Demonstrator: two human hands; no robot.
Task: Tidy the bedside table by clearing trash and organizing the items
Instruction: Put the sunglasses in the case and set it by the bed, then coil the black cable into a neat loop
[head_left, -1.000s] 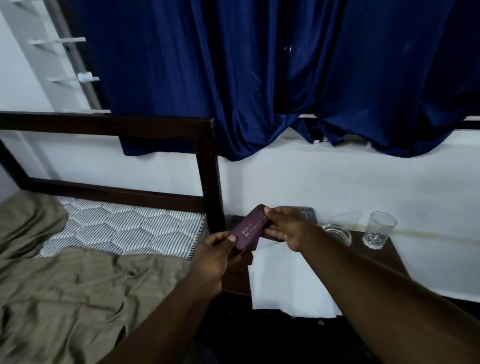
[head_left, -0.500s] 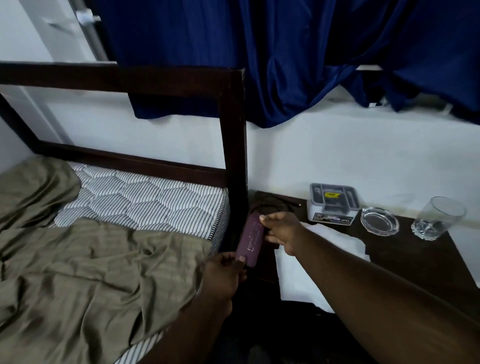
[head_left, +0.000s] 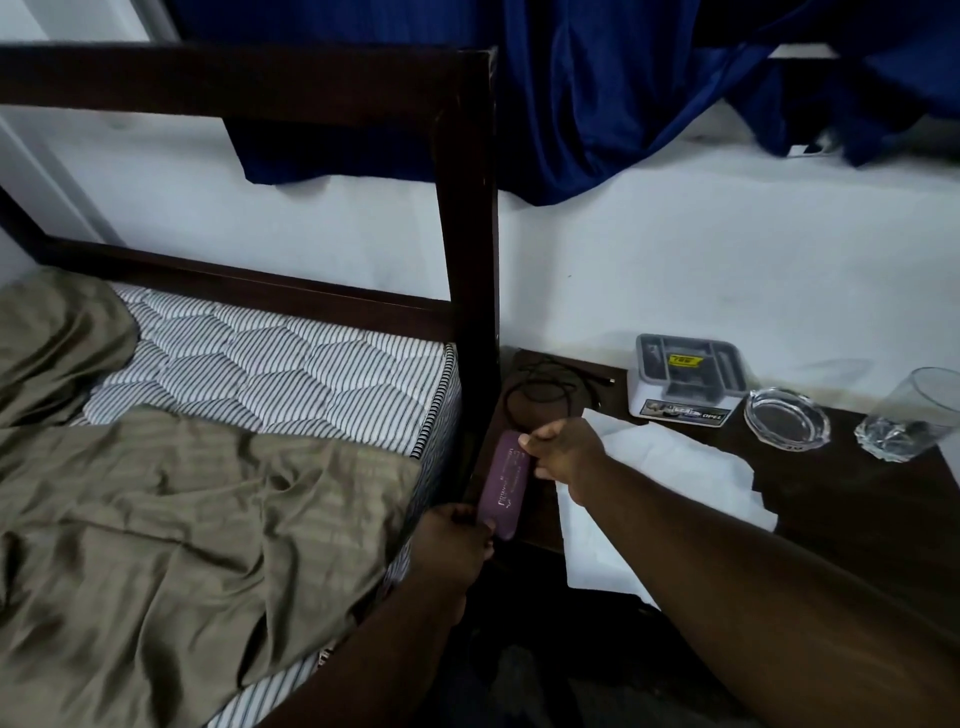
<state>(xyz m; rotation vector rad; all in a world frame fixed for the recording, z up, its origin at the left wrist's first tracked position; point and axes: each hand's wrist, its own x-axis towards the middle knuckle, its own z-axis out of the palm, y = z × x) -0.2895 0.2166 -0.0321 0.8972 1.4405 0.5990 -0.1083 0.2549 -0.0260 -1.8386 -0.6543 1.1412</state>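
A purple oblong case (head_left: 503, 486) lies lengthwise at the left edge of the dark wooden bedside table (head_left: 857, 499), beside the bed post. My right hand (head_left: 563, 452) grips its far end. My left hand (head_left: 454, 540) holds its near end from below the table edge. White paper sheets (head_left: 654, 467) spread over the table's middle and hang over its front edge, partly under my right forearm. A coiled black cable (head_left: 545, 387) rests at the back left corner.
A small grey-and-white box (head_left: 685, 379), a glass ashtray (head_left: 787, 415) and a drinking glass (head_left: 914, 415) line the table's back. The dark bed post (head_left: 467, 260) stands tight against the table's left side. An olive sheet (head_left: 182, 519) covers the striped mattress. A blue curtain (head_left: 597, 93) hangs above.
Both hands have lowered the purple case from above the paper down to the table's left edge by the bed post. The view has tilted downward.
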